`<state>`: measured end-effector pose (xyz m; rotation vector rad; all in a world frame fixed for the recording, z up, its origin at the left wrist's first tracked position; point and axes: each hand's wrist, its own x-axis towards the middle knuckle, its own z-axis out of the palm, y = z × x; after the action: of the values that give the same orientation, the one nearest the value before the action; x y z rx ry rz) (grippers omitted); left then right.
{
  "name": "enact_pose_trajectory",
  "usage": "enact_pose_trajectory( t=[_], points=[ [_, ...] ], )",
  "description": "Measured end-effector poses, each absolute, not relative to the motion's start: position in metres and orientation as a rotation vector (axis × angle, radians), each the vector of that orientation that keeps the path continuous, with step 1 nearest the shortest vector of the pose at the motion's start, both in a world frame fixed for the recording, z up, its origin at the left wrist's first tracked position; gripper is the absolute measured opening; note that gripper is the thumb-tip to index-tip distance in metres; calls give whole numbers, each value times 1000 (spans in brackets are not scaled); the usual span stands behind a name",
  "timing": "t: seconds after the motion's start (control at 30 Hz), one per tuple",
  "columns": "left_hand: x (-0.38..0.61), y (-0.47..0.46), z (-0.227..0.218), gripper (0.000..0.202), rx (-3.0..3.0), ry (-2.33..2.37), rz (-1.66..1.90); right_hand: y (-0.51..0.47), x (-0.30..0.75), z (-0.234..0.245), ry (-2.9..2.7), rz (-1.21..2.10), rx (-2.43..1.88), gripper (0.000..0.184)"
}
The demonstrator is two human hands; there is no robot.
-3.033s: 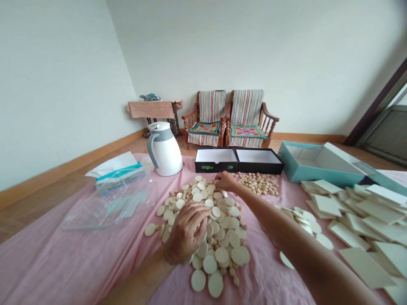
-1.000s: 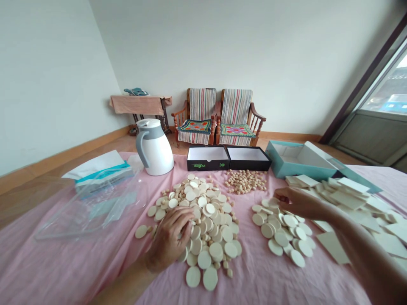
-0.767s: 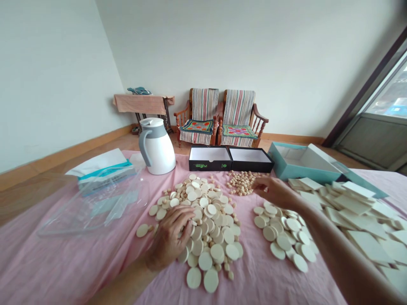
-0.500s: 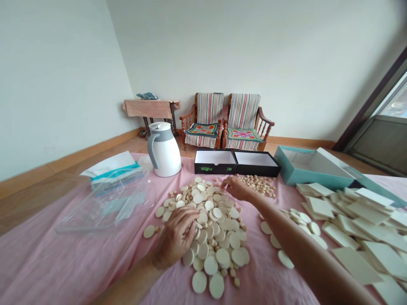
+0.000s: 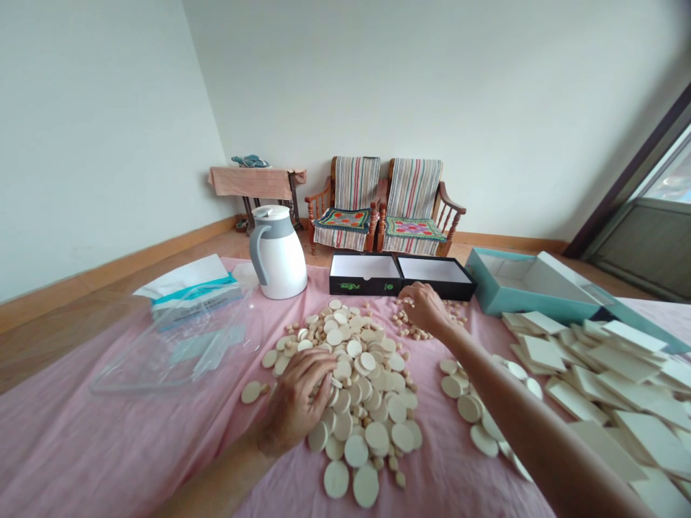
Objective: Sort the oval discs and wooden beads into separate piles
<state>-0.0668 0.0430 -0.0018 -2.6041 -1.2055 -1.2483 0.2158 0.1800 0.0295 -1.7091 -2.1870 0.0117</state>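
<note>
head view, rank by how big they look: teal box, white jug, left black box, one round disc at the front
1. teal box, largest.
2. white jug and left black box: near alike, the jug taller and the box wider, so not ranked.
3. round disc, smallest, though nearest the camera.

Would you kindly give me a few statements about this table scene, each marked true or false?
1. The left hand rests on the pile of round discs. True.
2. The right hand is over the square tiles. False: it is over the small beads, just in front of the black boxes.
3. The white jug lies on its side. False: it stands upright.
4. Both black boxes are open. True.
</note>
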Motion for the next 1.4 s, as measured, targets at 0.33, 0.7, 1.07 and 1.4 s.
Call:
enact_pose_trajectory(
  t=[0.33,0.7,1.07,1.4],
  points=[
    [-73,47,-10,22,-2567,-1249,-1220,216,145,1,-2385,239,-1556,33],
    [-72,49,-12,24,-2573,-1239,-1229,205,181,-4,-2282,105,-1675,27],
    [-72,50,-12,24,-2545,-1217,-1239,158,243,17,-2303,138,-1567,23],
    [-69,51,-11,21,-2522,-1200,-1228,139,224,2,-2335,133,-1567,31]
  ],
)
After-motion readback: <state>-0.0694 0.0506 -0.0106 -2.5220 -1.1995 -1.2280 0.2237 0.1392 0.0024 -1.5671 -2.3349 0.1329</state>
